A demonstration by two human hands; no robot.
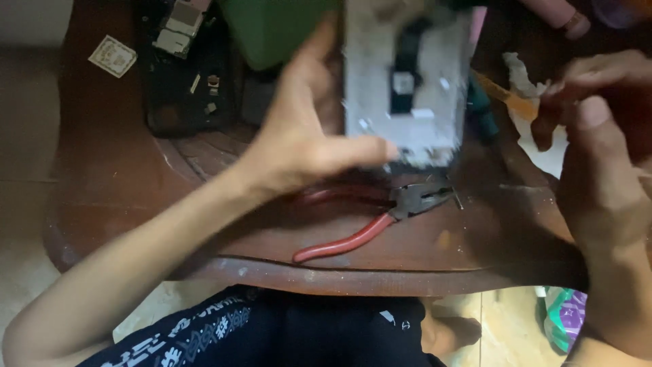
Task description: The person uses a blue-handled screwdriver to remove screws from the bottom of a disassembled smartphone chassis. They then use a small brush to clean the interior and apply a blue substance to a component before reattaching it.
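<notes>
Left hand [309, 146] gripping pale metal frame [405, 78] (blurry), right hand [598, 136] curled, hold unclear. Could slip onto red-handled pliers [370, 221] just below the left hand: loose thumb grip.

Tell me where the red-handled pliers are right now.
In the head view the red-handled pliers lie on the wooden table near its front edge, just below the left hand and the grey frame it holds.

Home repair table [272, 272], pliers [380, 224]
</notes>
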